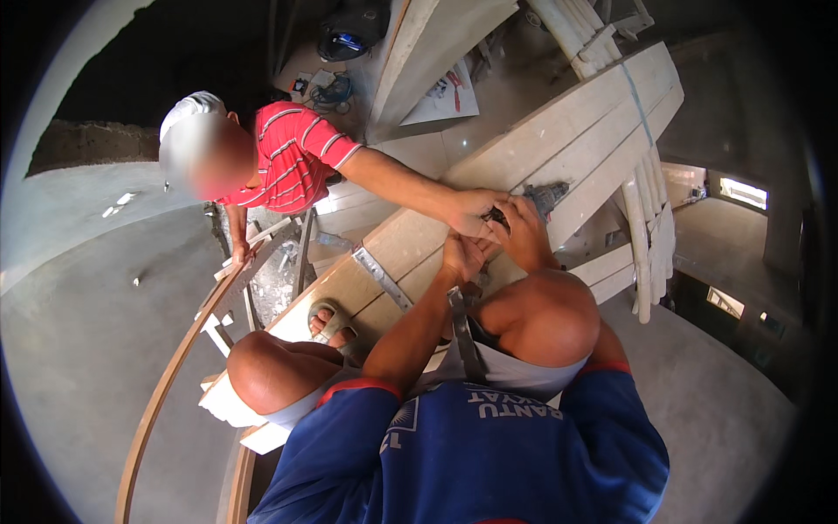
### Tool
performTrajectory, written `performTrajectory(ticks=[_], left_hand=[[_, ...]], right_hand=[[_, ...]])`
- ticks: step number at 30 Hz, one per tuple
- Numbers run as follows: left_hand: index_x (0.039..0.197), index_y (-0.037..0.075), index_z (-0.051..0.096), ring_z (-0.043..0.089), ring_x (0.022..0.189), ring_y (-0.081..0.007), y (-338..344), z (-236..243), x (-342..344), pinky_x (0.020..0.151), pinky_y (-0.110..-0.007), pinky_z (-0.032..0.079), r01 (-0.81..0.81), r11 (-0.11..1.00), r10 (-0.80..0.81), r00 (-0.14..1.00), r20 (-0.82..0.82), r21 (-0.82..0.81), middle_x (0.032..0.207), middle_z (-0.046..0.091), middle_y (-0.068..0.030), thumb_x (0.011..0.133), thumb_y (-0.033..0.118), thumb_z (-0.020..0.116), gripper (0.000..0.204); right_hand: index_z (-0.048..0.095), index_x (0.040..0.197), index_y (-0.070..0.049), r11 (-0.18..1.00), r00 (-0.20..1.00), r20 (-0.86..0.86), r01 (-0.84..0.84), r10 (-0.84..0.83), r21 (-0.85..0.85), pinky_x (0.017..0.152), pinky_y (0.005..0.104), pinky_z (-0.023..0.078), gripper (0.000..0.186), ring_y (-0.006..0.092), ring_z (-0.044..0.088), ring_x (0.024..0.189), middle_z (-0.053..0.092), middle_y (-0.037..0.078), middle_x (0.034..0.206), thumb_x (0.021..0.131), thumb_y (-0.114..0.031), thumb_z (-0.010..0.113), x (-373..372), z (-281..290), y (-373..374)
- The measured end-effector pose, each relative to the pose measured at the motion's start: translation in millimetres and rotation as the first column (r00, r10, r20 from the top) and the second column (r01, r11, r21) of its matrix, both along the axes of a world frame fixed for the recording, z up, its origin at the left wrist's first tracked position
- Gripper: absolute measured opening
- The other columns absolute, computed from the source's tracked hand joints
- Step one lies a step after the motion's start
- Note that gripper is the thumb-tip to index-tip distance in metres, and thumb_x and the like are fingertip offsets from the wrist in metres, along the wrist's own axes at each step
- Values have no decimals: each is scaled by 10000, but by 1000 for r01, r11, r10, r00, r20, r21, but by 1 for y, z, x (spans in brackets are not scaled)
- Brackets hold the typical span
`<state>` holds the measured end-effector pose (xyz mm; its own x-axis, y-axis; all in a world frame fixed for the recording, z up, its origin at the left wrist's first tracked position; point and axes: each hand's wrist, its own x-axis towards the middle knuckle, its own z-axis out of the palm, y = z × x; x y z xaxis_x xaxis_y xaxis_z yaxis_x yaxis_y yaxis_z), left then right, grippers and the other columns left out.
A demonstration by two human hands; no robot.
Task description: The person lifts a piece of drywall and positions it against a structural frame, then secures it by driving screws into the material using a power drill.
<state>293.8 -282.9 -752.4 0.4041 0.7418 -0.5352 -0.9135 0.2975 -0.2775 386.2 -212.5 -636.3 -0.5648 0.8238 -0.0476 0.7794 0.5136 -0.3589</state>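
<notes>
I squat on pale planks (576, 148). My left hand (464, 258) is palm up with curled fingers just below a co-worker's outstretched hand (471, 212); whether it holds anything is unclear. My right hand (524, 231) has its fingers bent over a small dark item (497, 216) at that hand, too hidden to name. Behind my right fingers a grey tool or metal piece (548, 196) lies on the planks. A flat metal strip (381, 278) lies left of my hands, above my sandalled foot.
The co-worker in a red striped shirt (288, 148) leans in from upper left, other hand on a long wooden batten (183, 354). Pale poles (637, 244) run under the planks at right. A board with red-handled tools (441, 100) and a dark bag (349, 31) are behind.
</notes>
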Motion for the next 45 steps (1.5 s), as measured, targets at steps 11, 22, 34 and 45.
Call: performTrajectory(ticks=[11, 22, 34, 45], left_hand=[[1253, 41, 484, 586, 1071, -175, 13, -5, 3, 915, -321, 496, -88, 955, 75, 996, 57, 285, 1211, 579, -61, 976, 362, 392, 435], [1256, 56, 491, 596, 1046, -137, 12, -9, -1, 863, -269, 504, -18, 944, 29, 999, -30, 330, 1206, 589, -41, 981, 368, 391, 428], [1282, 65, 467, 580, 1103, -172, 26, -7, -8, 949, -331, 468, 67, 926, -44, 997, -70, 371, 1255, 568, -45, 952, 352, 463, 437], [1193, -16, 523, 579, 1072, -350, 54, 21, -27, 936, -410, 475, 371, 765, -353, 925, -139, 527, 1193, 588, -171, 952, 375, 395, 477]], right_hand=[[556, 1037, 13, 995, 997, 38, -64, 62, 75, 834, 469, 443, 356, 407, 505, 972, 535, 208, 1038, 714, -74, 678, 6, -33, -15], [575, 932, -45, 998, 995, 82, -53, 51, 29, 784, 473, 445, 227, 376, 499, 902, 526, 171, 965, 708, -29, 609, 4, -37, -16], [595, 935, -15, 967, 953, 166, -247, 254, -62, 834, 418, 488, 247, 356, 521, 1031, 565, 165, 1040, 702, -66, 660, 19, -37, 10], [643, 886, -23, 803, 948, -167, 126, -270, -583, 578, 276, 498, 127, 144, 606, 649, 632, 51, 744, 793, 22, 568, 39, -33, 35]])
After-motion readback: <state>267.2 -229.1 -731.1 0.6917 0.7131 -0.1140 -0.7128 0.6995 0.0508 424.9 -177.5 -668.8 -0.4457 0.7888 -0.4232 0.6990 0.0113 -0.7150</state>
